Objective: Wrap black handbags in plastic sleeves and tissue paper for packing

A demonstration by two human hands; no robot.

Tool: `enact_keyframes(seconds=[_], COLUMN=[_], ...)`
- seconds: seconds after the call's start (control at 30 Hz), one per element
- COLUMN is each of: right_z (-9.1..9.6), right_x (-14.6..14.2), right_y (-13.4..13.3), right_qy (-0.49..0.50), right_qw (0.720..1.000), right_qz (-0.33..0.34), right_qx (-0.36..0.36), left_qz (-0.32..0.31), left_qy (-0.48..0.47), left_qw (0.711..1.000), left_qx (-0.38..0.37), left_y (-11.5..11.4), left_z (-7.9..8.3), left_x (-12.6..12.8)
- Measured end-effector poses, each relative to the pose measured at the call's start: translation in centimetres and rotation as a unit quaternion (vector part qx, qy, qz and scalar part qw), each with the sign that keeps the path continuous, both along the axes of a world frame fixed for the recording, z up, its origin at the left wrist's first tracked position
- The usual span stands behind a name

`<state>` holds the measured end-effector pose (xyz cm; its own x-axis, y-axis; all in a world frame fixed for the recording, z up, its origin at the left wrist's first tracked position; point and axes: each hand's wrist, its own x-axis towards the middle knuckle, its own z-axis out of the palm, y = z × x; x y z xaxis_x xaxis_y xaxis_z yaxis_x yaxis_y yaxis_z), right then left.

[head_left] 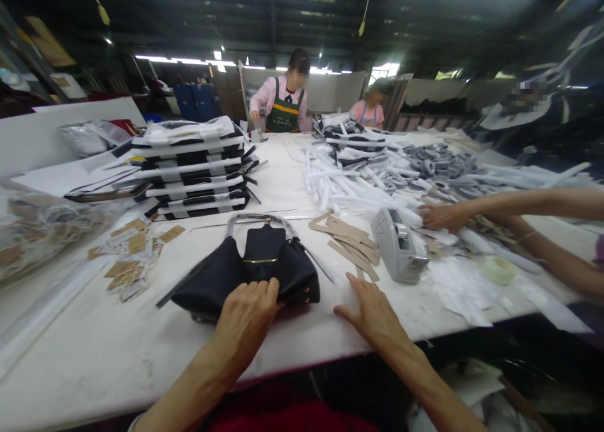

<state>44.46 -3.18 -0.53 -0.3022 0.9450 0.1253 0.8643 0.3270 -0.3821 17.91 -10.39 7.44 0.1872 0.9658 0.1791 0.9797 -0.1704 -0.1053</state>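
Observation:
A black handbag (pixel 212 271) with a flap, a gold-coloured bar and a wrapped handle lies on the white table in front of me. My left hand (pixel 250 306) is closed on the bag's near edge, knuckles up. To the right of the bag, my right hand (pixel 372 309) is held over the table with thumb and fingers apart and nothing in it. Brown card strips (pixel 349 240) lie just beyond that hand, beside a grey tape dispenser (pixel 399 246). Left of the bag is a loose heap of brown tags (pixel 136 243) with white strings.
Stacked black bags with white wrapping (pixel 198 168) stand behind at the left. White rolled tubes (pixel 330 174) and grey pieces are heaped across the back right. A co-worker's hands (pixel 443 217) reach in from the right, near a tape roll (pixel 499 270). Two people stand at the far side.

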Motion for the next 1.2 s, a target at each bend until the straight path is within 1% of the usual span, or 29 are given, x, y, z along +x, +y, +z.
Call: enact_keyframes(seconds=[0.07, 0.13, 0.2, 0.3, 0.37, 0.43, 0.5, 0.6, 0.73, 0.9, 1.07, 1.13, 1.2], right_z=[0.8, 1.4, 1.8, 2.1, 2.2, 2.3, 2.5, 2.6, 2.2, 1.4, 0.3, -0.3, -0.7], right_x=[-0.4, -0.7, -0.9, -1.0, -1.2, -1.4, -1.6, -1.9, -2.4, -2.6, -2.1, -1.8, -1.4], right_y=[0.1, 0.4, 0.9, 1.4, 1.4, 1.3, 1.1, 1.0, 1.2, 0.9, 0.0, -0.2, 0.0], right_qy=[-0.013, -0.013, 0.003, 0.05, 0.07, 0.054, 0.021, -0.01, -0.039, -0.058, -0.016, 0.02, 0.071], right_qw=[1.0, 1.0, 1.0, 0.996, 0.992, 0.994, 0.996, 0.997, 0.997, 0.998, 0.998, 0.997, 0.995], right_qz=[0.007, 0.006, 0.004, 0.009, 0.01, 0.003, -0.011, -0.023, -0.014, -0.003, 0.039, 0.038, 0.024], right_qx=[-0.007, -0.015, -0.028, -0.075, -0.1, -0.097, -0.083, -0.074, -0.062, -0.013, 0.05, 0.063, 0.067], left_qz=[-0.002, -0.015, -0.04, -0.074, -0.071, -0.058, -0.051, -0.049, -0.042, -0.03, -0.016, -0.011, -0.005], left_qy=[-0.002, -0.01, -0.035, -0.081, -0.086, -0.076, -0.059, -0.036, -0.029, -0.046, -0.061, -0.065, -0.07], left_qw=[1.0, 1.0, 0.997, 0.985, 0.977, 0.976, 0.978, 0.981, 0.981, 0.982, 0.983, 0.984, 0.985], left_qx=[-0.007, 0.009, 0.048, 0.136, 0.183, 0.198, 0.191, 0.182, 0.188, 0.182, 0.171, 0.167, 0.158], left_y=[0.6, 1.2, 1.6, 1.8, 1.6, 1.4, 1.2, 0.9, 0.8, 0.5, 0.2, 0.1, 0.0], left_z=[0.3, 0.0, -0.5, -1.3, -1.8, -2.4, -3.0, -3.5, -3.6, -3.5, -3.4, -3.3, -3.1], left_x=[1.1, 1.0, -0.2, -2.6, -4.0, -4.9, -5.3, -5.2, -4.8, -4.5, -4.3, -4.2, -4.0])
